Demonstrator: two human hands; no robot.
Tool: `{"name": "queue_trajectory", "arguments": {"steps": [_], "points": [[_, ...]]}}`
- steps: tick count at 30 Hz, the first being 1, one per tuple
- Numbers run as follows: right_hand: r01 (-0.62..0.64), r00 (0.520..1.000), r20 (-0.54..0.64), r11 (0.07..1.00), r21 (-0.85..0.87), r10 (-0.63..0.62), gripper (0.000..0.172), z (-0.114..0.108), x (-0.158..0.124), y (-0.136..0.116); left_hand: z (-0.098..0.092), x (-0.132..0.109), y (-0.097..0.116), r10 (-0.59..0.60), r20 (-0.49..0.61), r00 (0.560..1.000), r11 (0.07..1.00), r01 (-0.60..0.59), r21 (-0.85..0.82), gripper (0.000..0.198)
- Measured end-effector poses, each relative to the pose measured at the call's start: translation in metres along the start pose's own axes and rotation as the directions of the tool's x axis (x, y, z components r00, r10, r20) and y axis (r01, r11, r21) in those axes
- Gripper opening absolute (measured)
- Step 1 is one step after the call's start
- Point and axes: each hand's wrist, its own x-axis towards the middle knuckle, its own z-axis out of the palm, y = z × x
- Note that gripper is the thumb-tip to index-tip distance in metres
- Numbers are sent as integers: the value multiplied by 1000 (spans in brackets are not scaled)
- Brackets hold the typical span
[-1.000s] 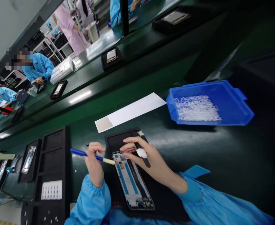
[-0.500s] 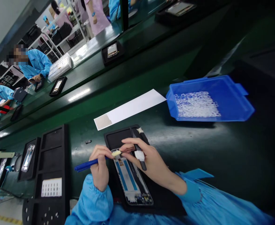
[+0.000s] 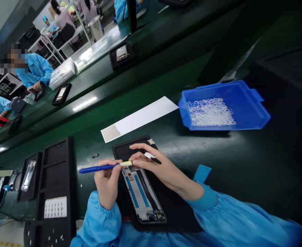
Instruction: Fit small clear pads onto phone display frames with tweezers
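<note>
My left hand (image 3: 107, 185) grips a blue pen-shaped tool (image 3: 96, 168) with a cream end, held almost level above the phone. My right hand (image 3: 163, 171) holds dark tweezers (image 3: 156, 159) with a white wrap; most of their length is hidden by the fingers. The right thumb and fingertips meet at the cream end of the blue tool, and whether they pinch something small there I cannot tell. Below both hands, an opened phone frame (image 3: 148, 195) with two blue strips lies on a black tray (image 3: 176, 212).
A blue bin (image 3: 251, 113) of small white rings stands at the right. Beside it lies a white paper strip (image 3: 145, 115). A small dark part (image 3: 95, 155) rests on the green bench. At left are a compartmented black tray (image 3: 54, 185) and another phone frame (image 3: 28, 175). Co-workers sit beyond.
The blue tool has turned more level, and its cream end shows more. The tweezers have swung in my right hand, so their wrapped part points to the right. The view has shifted slightly.
</note>
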Motion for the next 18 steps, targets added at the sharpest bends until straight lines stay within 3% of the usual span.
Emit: {"name": "queue_trajectory", "arguments": {"steps": [7,18], "points": [[283,953,-40,932,-226,-299,31,6,-6,3,2,2,-5,101,-99,990,991,-92,98,22],[358,900,-113,862,-359,-421,25,15,-8,6,7,0,-8,323,-91,942,941,-309,136,14]]}}
